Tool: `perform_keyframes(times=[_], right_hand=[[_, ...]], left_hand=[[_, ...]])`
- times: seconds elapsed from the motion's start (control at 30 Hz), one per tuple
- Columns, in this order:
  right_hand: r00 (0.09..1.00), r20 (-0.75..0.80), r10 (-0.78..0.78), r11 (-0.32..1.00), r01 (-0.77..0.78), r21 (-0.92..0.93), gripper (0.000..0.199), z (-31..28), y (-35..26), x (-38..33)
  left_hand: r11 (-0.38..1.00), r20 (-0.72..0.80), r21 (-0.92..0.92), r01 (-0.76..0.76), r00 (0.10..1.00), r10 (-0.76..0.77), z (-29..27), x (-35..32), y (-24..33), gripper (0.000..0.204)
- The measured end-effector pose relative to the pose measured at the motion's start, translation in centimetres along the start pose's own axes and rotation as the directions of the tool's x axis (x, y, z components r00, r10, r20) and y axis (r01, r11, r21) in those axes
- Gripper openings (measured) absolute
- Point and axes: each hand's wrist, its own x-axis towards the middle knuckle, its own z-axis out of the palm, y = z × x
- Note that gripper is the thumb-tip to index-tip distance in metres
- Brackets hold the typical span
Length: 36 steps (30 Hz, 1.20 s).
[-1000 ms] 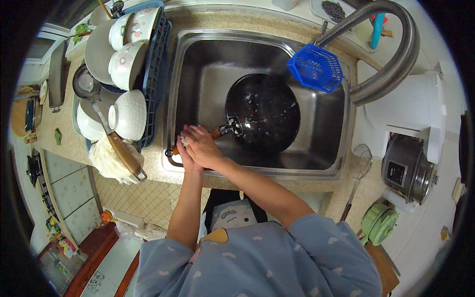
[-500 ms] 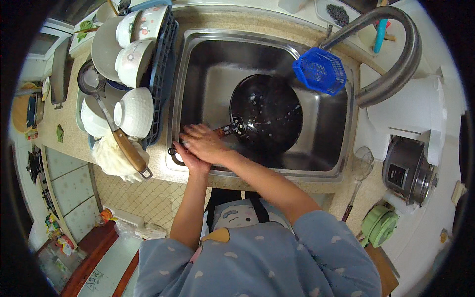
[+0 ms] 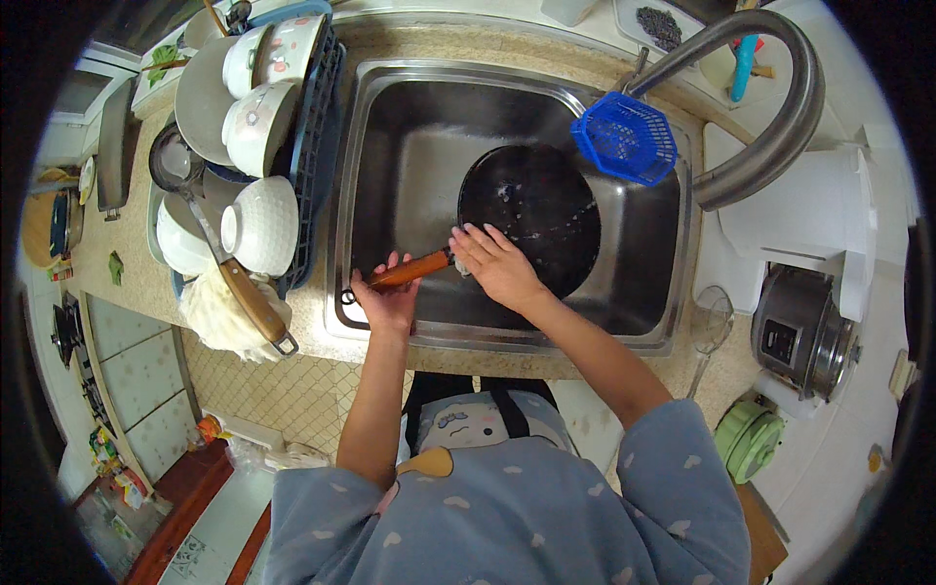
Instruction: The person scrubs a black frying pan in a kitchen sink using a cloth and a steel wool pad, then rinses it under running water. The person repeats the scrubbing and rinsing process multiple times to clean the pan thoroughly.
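A wet black pan (image 3: 536, 200) lies in the steel sink (image 3: 424, 127), pale flecks and streaks on its surface. Its orange-brown handle (image 3: 415, 269) points left toward the sink's front left corner. My left hand (image 3: 390, 304) has its fingers around this handle near the hanging ring. Over the joint between handle and pan lies my right hand (image 3: 501, 270), palm down, fingers stretched out. Something small and whitish shows beneath its fingertips, too small to name.
A blue rack (image 3: 317, 146) of bowls (image 3: 261, 224) stands left of the sink, a ladle (image 3: 234, 263) lying across it above a cloth (image 3: 216, 317). The faucet (image 3: 804, 88) arches at the right near a blue strainer basket (image 3: 626, 139). A skimmer (image 3: 713, 320) and cooker (image 3: 795, 331) are farther right.
My right hand has moved right, from the handle's end to the joint at the pan, baring the handle. My left hand stays near the handle's end. The flecks on the pan have shifted.
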Motion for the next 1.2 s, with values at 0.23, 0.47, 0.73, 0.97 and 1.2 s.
perform_keyframes(times=[0.23,0.47,0.73,0.97,1.2], right_hand=[[0.979,-0.081,0.185,0.983,-0.184,0.026,0.035,1.1,0.3,0.8],[0.884,0.168,0.437,0.899,-0.422,-0.115,0.031,5.4,5.4,9.6],[0.935,0.226,0.275,0.951,-0.299,0.082,0.027,3.2,4.4,8.4],[0.981,-0.059,0.183,0.940,-0.157,0.303,0.021,0.0,2.2,2.1],[0.962,-0.112,0.250,0.960,-0.232,0.158,0.017,-1.4,4.3,4.4]], left_hand=[[0.991,-0.007,-0.123,-0.046,0.999,0.045,-1.2,1.7,-0.2,0.041],[0.985,-0.012,-0.150,-0.086,0.996,0.085,-1.3,2.2,-0.1,0.042],[0.998,0.095,-0.044,0.047,0.995,-0.043,-1.5,0.4,-0.3,0.052],[0.758,0.291,0.650,-0.050,0.938,-0.187,3.1,-4.6,-1.5,0.035],[0.170,0.167,0.979,-0.115,0.928,-0.333,6.5,8.6,-3.4,0.024]])
